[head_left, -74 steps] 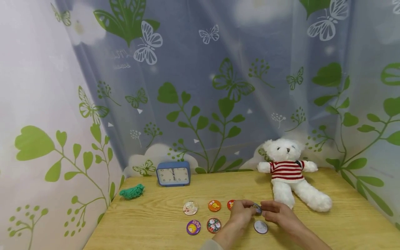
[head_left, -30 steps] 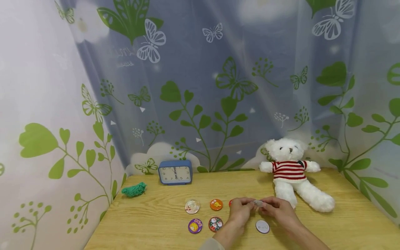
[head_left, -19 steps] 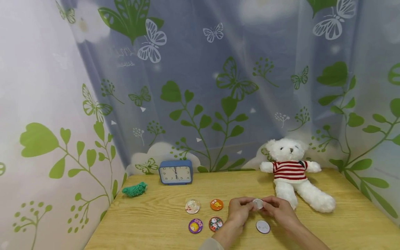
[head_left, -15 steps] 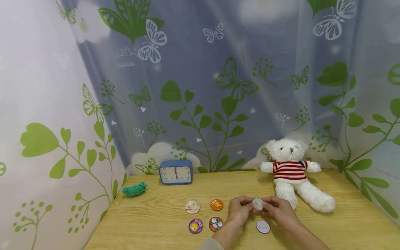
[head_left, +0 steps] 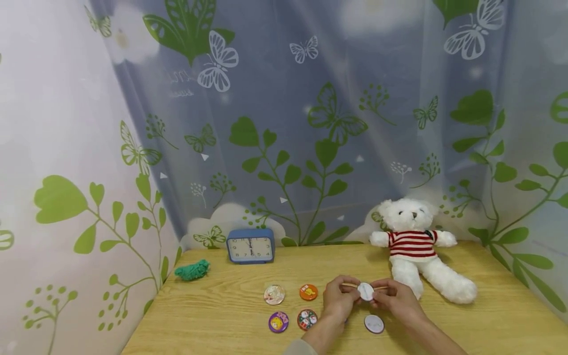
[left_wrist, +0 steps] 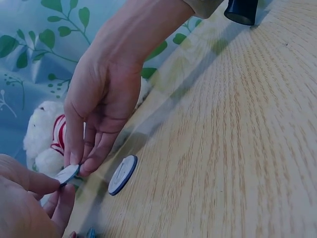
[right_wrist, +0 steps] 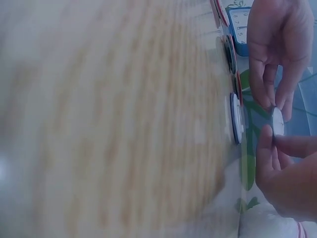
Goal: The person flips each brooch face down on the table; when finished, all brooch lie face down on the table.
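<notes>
Between both hands is a round pin badge [head_left: 366, 292], its white back and pin facing the head camera. My left hand [head_left: 339, 300] pinches its left edge between thumb and fingers. The right edge is pinched by my right hand [head_left: 399, 301]. In the left wrist view the held badge [left_wrist: 68, 174] is above the tabletop, seen tilted. Just below the hands, another badge [head_left: 374, 324] lies white back up on the table. To the left are an orange badge [head_left: 308, 292], a pale one [head_left: 274, 295], a purple one [head_left: 278, 322] and a dark patterned one [head_left: 306, 319].
A white teddy bear [head_left: 412, 241] in a striped shirt sits behind my right hand. At the back left stand a blue alarm clock [head_left: 251, 246] and a green crumpled bundle [head_left: 193, 270]. The wooden table [head_left: 213, 305] meets a printed curtain [head_left: 275, 148] behind.
The held badge has turned from its dark side to its white back, now facing the head camera. Both hands stay in nearly the same place and keep their pinch on it.
</notes>
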A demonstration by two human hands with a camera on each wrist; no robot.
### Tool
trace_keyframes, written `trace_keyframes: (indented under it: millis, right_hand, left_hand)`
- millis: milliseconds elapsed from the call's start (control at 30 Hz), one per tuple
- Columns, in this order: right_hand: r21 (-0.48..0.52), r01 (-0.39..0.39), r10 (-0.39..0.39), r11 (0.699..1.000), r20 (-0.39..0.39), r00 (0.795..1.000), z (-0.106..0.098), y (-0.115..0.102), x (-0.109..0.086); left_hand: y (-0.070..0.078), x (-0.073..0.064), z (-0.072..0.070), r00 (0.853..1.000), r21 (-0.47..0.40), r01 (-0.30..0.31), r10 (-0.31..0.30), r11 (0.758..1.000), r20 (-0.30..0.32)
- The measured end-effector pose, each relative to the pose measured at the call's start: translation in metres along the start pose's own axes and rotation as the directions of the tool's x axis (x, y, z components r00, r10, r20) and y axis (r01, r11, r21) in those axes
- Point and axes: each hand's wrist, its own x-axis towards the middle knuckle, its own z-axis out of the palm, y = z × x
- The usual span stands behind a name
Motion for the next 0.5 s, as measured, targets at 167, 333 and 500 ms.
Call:
trace_keyframes:
  millis: [167, 333, 500]
  right_hand:
    - [0.013, -0.007, 0.008, 1.0, -0.017, 1.0, 0.0007, 0.0007, -0.001]
    - [0.015, 0.003, -0.003, 1.0, -0.031, 1.0, 0.001, -0.0001, -0.0024]
    - [0.019, 0.009, -0.008, 1.0, -0.033, 0.999, 0.001, 0.001, -0.0013]
  left_hand:
    - [0.0016, -0.0008, -0.0003, 1.0, 0.015, 0.005, -0.005, 1.0, 0.004]
    - [0.0018, -0.0006, -0.0004, 1.0, 0.039, -0.008, 0.009, 0.999, -0.009]
    - [0.0028, 0.0002, -0.0002, 0.999, 0.096, -0.02, 0.023, 0.995, -0.027]
